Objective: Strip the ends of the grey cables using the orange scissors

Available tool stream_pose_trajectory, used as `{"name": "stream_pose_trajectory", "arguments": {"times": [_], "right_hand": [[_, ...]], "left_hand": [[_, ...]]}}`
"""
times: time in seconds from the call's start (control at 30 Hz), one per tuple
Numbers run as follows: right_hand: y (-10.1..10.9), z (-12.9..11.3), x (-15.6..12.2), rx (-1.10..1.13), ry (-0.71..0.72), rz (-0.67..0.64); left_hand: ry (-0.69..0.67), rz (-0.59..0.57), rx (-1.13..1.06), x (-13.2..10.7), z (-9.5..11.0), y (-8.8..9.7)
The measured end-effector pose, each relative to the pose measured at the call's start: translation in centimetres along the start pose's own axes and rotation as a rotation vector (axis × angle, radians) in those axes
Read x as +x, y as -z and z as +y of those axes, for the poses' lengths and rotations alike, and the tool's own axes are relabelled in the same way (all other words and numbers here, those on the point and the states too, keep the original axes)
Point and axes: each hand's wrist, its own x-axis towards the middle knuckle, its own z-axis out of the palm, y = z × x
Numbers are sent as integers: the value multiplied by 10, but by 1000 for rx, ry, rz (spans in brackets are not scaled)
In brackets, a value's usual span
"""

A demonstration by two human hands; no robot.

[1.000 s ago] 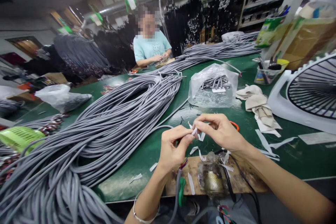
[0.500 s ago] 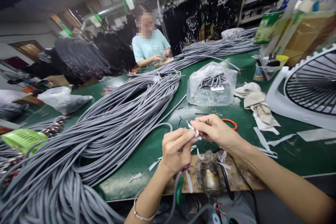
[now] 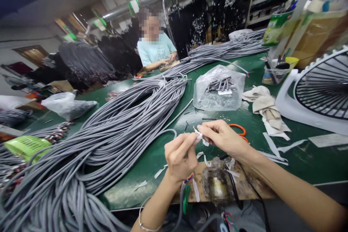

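Note:
My left hand is closed around the end of a grey cable whose coloured wires show at my wrist. My right hand pinches a small white label strip against that cable end, thumb and fingers pressed together. Both hands meet just above a worn wooden board at the near edge of the green table. On the board sits a small metal fixture wrapped in clear plastic. Loose white paper strips lie around it.
A huge bundle of grey cables fills the left half of the table. A clear bag of grey parts sits beyond my hands, orange-handled scissors beside them, cloth gloves and a white fan to the right. A person in a teal shirt works opposite.
My hands have stayed together at the cable end, the right fingers working the white strip around it. The view has shifted slightly.

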Motion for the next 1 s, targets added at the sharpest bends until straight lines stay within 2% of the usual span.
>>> {"name": "stream_pose_trajectory", "arguments": {"times": [0.07,0.17,0.33,0.47,0.73,1.0], "right_hand": [[-2,-2,-2,32,3,-26],[-5,-6,-7,-46,86,8],[-1,-8,-10,-392,233,339],[2,-7,-10,-660,410,408],[3,-9,-12,-877,509,444],[6,-11,-10,-936,630,518]], "left_hand": [[93,58,8,2,1,2],[199,48,-23,6,3,3],[349,74,-164,7,6,6],[428,34,-236,7,7,9],[374,-21,-220,2,6,9],[274,-19,-202,1,3,10]]}}
